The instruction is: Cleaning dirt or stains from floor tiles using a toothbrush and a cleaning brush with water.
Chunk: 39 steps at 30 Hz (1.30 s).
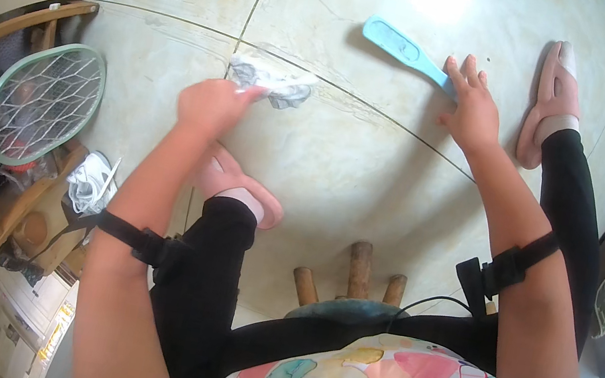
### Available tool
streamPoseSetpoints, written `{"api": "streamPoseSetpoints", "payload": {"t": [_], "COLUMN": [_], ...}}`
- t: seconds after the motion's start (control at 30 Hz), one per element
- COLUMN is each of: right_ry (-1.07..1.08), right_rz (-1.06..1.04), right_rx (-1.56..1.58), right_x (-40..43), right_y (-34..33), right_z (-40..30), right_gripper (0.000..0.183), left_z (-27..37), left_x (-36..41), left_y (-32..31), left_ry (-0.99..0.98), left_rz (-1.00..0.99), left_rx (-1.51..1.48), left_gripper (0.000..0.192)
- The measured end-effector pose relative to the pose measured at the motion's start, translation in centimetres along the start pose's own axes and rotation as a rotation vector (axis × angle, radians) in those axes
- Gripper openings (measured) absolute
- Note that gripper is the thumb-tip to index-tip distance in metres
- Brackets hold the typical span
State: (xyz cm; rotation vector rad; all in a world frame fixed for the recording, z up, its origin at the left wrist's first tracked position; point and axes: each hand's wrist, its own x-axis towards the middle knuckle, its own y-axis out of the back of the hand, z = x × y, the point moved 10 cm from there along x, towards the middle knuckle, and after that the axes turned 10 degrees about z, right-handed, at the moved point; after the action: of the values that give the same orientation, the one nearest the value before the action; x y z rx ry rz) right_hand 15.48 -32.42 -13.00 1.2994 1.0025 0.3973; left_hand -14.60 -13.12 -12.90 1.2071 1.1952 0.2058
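Observation:
My left hand (214, 106) pinches the near edge of a crumpled white-and-grey cloth (275, 84), low over the tiled floor beside a crossing of tile joints. Whether the cloth touches the floor is hard to tell. To the right, a light-blue plastic brush-like tool (395, 44) has a wide head with a recessed oval; its underside is hidden. The narrow handle runs beneath the fingers of my right hand (474, 110). Those fingers are spread, and the thumb stands apart from the handle.
Pink slippers are on my left foot (242, 187) and right foot (558, 100). A wooden-legged stool (360, 269) is beneath me. On the left are a green-framed electric swatter (45, 101), a wooden rack (21, 27) and a white shoe (91, 182). Smears mark the pale floor tiles (165, 37).

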Motion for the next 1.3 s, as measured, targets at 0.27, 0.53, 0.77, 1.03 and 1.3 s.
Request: {"api": "streamPoseSetpoints", "payload": {"t": [0.27,0.53,0.77,1.03,1.3], "right_ry": [-0.015,0.001,0.000,-0.008,0.016], "right_rz": [-0.007,0.004,-0.001,-0.011,-0.003], "right_rx": [-0.023,-0.001,-0.003,0.016,0.001], "right_x": [0.0,-0.1,0.0,0.1,0.1], "right_y": [0.2,0.5,0.3,0.5,0.3], "right_z": [0.0,0.0,-0.1,-0.6,-0.8], "right_gripper": [0.092,0.090,0.090,0.092,0.094], "left_z": [-4.1,-7.6,-3.1,-5.6,-10.0], "left_x": [-0.1,0.1,0.5,0.3,0.6], "left_y": [0.6,-0.2,-1.3,-0.7,-0.3], "left_ry": [0.260,0.334,0.131,0.261,0.362], "left_rz": [0.017,-0.064,-0.025,0.021,-0.144], "left_rx": [-0.105,-0.183,-0.141,-0.196,-0.280], "left_gripper": [0.064,0.065,0.067,0.068,0.068]}}
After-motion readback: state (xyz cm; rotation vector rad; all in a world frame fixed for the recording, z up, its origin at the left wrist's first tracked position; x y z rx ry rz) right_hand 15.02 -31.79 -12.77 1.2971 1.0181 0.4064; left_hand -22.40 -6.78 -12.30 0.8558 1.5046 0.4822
